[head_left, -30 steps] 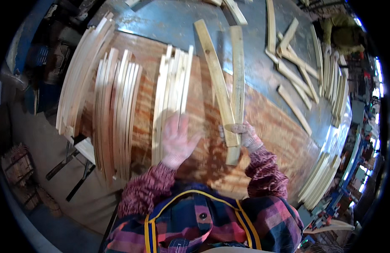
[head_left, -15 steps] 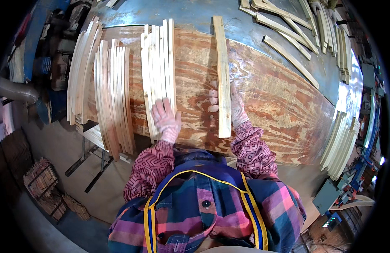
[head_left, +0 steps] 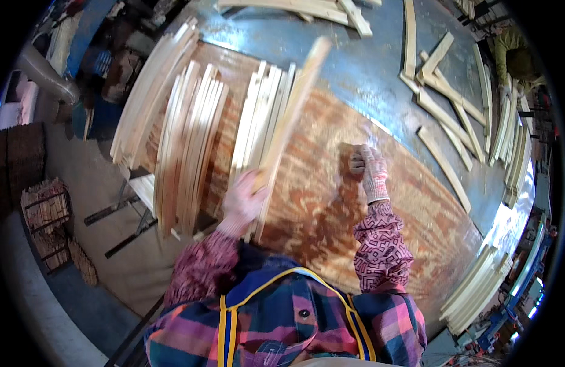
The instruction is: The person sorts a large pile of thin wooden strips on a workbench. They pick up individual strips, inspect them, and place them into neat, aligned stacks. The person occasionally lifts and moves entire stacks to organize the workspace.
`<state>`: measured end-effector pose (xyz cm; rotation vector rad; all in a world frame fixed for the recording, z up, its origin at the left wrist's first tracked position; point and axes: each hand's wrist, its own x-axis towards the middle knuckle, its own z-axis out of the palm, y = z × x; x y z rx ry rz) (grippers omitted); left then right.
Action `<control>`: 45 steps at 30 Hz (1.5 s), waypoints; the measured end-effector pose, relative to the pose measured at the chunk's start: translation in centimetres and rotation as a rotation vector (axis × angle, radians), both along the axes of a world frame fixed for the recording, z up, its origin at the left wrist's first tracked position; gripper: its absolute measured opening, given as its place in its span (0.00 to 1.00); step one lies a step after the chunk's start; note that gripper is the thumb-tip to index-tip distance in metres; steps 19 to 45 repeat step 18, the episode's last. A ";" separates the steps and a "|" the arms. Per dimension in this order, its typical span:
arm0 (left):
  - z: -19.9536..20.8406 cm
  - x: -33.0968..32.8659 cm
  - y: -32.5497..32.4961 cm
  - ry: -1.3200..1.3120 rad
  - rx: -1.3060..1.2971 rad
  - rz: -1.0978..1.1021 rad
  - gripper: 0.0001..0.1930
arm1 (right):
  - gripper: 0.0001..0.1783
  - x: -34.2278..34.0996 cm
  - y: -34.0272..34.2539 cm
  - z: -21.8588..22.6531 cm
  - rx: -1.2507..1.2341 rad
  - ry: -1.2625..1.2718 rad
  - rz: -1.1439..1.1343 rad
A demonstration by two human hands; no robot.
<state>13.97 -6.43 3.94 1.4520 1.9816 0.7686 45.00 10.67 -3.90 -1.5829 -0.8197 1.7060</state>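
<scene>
My left hand point(head_left: 242, 199), in a pale glove and blurred by motion, is closed around the lower part of a wooden strip point(head_left: 294, 104). The strip slants, its far end leaning right beyond the board's back edge. Directly left of it stands a row of pale wooden strips point(head_left: 255, 119) set side by side, partly covered by my left hand. Over the plywood board point(head_left: 410, 202), my gloved right hand point(head_left: 369, 171) is apart from the strip, its fingers curled in with nothing visible in them.
More rows of strips point(head_left: 187, 147) line the board's left side. Loose wooden pieces point(head_left: 444, 122) lie crisscrossed on the blue-grey table point(head_left: 380, 73). Another person's gloved hand point(head_left: 508, 95) touches strips at far right. A strip stack point(head_left: 478, 287) stands at the lower right.
The strip has passed from my right hand to my left and moved left beside the row, now tilted. My right hand has let go and curled. The view has turned.
</scene>
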 end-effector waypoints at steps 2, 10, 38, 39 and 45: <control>-2.6 -6.3 -3.5 0.207 0.158 0.034 0.24 | 0.26 0.1 5.3 -2.3 0.146 -0.189 -0.068; -7.2 -13.2 -10.2 0.738 -0.462 0.186 0.44 | 0.38 -12.4 26.7 5.1 0.753 -1.408 0.566; -8.6 -14.8 -10.1 0.847 -0.518 0.061 0.48 | 0.41 -19.5 34.2 5.4 0.432 -1.461 1.298; -8.6 -14.8 -10.1 0.847 -0.518 0.061 0.48 | 0.41 -19.5 34.2 5.4 0.432 -1.461 1.298; -8.6 -14.8 -10.1 0.847 -0.518 0.061 0.48 | 0.41 -19.5 34.2 5.4 0.432 -1.461 1.298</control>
